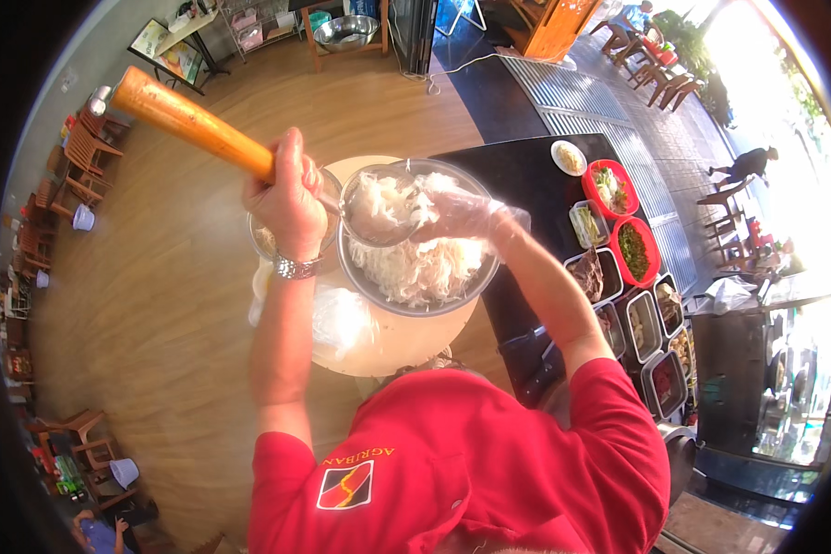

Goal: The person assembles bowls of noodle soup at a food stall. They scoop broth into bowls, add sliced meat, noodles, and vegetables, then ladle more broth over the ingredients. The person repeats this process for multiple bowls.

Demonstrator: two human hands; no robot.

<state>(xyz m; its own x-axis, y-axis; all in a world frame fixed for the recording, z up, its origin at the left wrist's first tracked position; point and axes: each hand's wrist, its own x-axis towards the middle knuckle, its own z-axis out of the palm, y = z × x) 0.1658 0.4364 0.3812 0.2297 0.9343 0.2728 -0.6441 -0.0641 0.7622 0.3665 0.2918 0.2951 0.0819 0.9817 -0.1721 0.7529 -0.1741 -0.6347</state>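
Observation:
My left hand (293,197) is closed around the wooden handle (194,124) of a strainer, and a metal watch is on that wrist. The strainer's mesh basket (381,239) holds white noodles (381,201) and hangs over the upper part of a large metal bowl (415,310). More white noodles (422,273) fill the bowl. My right hand (460,211), in a clear plastic glove, is at the right side of the basket with its fingers against the noodles; its fingertips are partly hidden, so its grip is unclear.
The bowl stands on a round table (429,339) beside a plastic bag (339,318) and smaller bowls (266,239). To the right, a black counter (519,305) bears red tubs (636,251) and several food containers (642,325). Chairs (86,152) line the far left; other people are in the distance.

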